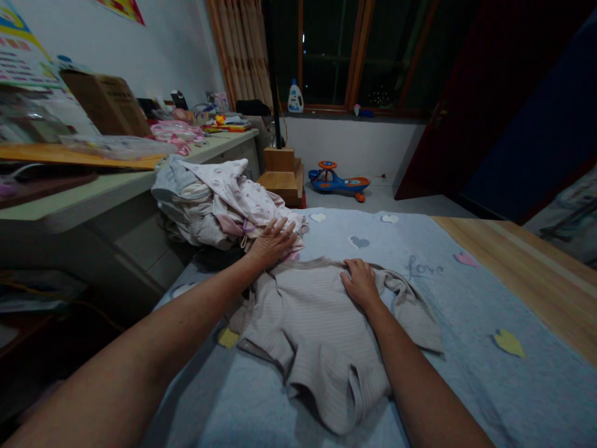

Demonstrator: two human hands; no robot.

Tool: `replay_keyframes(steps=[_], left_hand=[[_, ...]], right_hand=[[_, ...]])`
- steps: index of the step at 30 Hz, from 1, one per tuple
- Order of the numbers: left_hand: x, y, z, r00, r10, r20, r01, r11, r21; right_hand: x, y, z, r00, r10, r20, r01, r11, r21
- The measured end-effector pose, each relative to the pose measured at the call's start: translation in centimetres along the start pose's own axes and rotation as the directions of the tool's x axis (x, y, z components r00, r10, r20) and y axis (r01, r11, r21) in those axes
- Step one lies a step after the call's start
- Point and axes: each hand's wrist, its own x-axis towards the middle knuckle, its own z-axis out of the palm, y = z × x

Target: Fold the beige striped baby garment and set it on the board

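Observation:
A beige striped long-sleeved garment (321,305) lies spread and wrinkled on the light blue bed cover (466,323). My right hand (360,281) rests on its upper edge, fingers stretched over the fabric. Farther left, my left hand (274,241) lies with fingers spread against a white patterned garment (261,202) at the edge of the clothes pile (186,205). Neither hand is closed round any cloth. Part of the garment's left side is hidden behind my left forearm.
A cluttered desk (116,190) runs along the left, close to the pile. Beyond the bed stand a wooden step-shaped piece (282,177) and a blue-orange ride-on toy (340,182). A detergent bottle (295,98) is on the windowsill. Bare wood (527,267) borders the cover on the right.

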Motion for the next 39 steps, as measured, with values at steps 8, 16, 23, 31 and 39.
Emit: replay_keyframes(steps=[8, 16, 23, 31, 39], left_hand=[[2.8, 0.0, 1.4, 0.992, -0.023, 0.127, 0.017, 0.999, 0.049], [5.2, -0.1, 2.2, 0.975, -0.121, 0.184, 0.087, 0.979, 0.182], [6.3, -1.1, 3.1, 0.979, -0.144, 0.145, 0.117, 0.977, 0.177], [4.9, -0.1, 5.0, 0.979, -0.097, 0.177, 0.069, 0.985, 0.156], [2.8, 2.1, 1.7, 0.975, 0.036, 0.22, -0.064, 0.99, 0.122]], right_hand=[[-0.1, -0.1, -0.1, 1.0, -0.002, 0.0, 0.002, 1.0, -0.014], [-0.2, 0.0, -0.2, 1.0, -0.013, -0.002, 0.013, 1.0, 0.001], [-0.3, -0.2, -0.3, 1.0, -0.009, -0.009, 0.009, 1.0, 0.016], [-0.3, 0.0, -0.1, 1.0, -0.007, -0.012, 0.008, 1.0, 0.025], [-0.2, 0.3, 0.3, 0.999, -0.031, -0.033, 0.031, 0.999, -0.008]])
